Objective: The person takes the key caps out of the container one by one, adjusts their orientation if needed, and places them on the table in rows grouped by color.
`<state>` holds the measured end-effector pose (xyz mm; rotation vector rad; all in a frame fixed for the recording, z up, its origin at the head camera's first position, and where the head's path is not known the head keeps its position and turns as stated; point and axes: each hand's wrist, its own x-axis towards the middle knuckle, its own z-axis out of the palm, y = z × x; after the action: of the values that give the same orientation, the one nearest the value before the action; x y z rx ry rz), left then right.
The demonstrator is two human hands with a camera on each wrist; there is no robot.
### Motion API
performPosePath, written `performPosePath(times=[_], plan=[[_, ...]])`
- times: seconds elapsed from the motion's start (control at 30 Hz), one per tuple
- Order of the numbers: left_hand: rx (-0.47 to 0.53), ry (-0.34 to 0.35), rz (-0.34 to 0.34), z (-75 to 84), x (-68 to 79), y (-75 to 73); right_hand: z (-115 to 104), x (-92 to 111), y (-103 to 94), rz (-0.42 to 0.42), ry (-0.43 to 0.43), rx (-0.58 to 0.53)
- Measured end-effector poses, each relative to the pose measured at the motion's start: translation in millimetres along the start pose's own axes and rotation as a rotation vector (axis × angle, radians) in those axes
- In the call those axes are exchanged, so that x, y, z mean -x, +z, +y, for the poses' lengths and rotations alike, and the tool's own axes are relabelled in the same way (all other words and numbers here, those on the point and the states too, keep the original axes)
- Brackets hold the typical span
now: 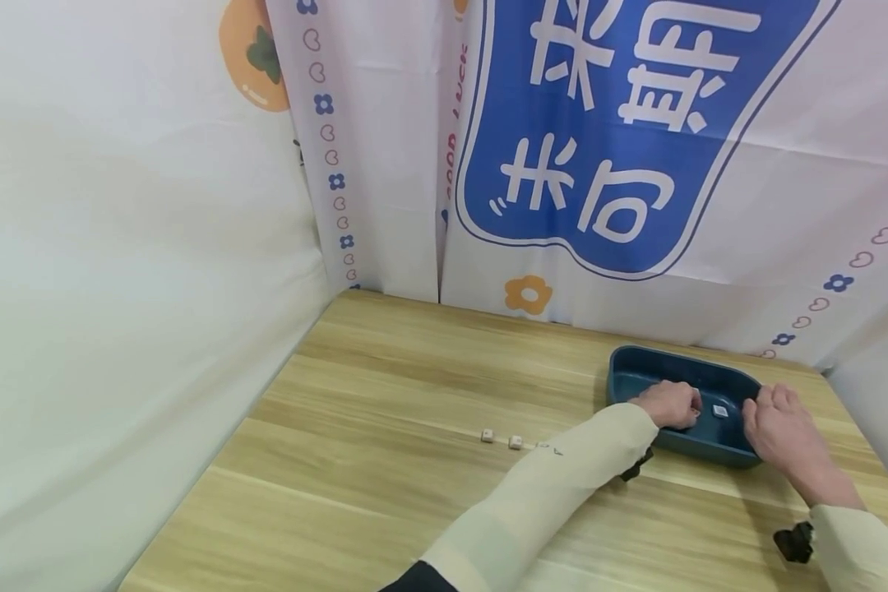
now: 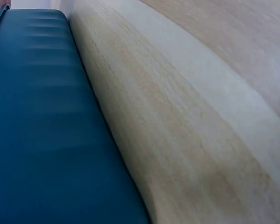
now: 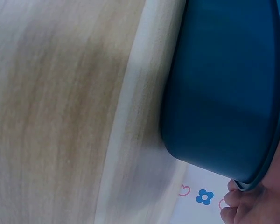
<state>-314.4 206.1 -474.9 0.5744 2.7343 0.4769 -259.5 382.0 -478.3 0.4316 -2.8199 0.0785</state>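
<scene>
A dark blue tray (image 1: 699, 445) stands on the wooden table, with a small white tile (image 1: 720, 411) on its floor. My left hand (image 1: 669, 404) reaches over the near rim into it, fingers bent, left of that tile. Whether a tile is between those fingertips is too small to tell. My right hand (image 1: 784, 423) grips the tray's right rim; its fingers (image 3: 234, 201) curl at the rim's corner in the right wrist view. Left of the tray, small pale tiles lie in a row on the table, among them an end tile (image 1: 487, 435) and another tile (image 1: 515, 441). My left sleeve partly covers the row's right end.
The wooden table (image 1: 326, 460) reaches back to a printed cloth (image 1: 407, 164) hanging behind it. A plain white cloth (image 1: 133, 247) hangs along the left side. In the left wrist view the tray's side wall (image 2: 51, 121) fills the left part.
</scene>
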Motion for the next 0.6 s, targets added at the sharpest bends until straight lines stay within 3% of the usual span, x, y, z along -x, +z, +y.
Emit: performPosePath(times=[0.13,0.3,0.43,0.6], plan=[[0.021,0.001,0.013,-0.1,1.6,-2.0,-2,-1,-0.7,-0.006,0.002,0.014],[-0.020,0.055,0.026,0.3,2.8,-3.5,-2,-2,-1.5,-0.025,0.038,-0.005],[-0.042,0.093,0.027,2.7,4.9,-7.8,-3,-2,-1.3,0.003,0.001,0.037],[-0.030,0.089,0.020,7.6,9.3,-13.1,-3,0,0.1,0.034,-0.041,0.072]])
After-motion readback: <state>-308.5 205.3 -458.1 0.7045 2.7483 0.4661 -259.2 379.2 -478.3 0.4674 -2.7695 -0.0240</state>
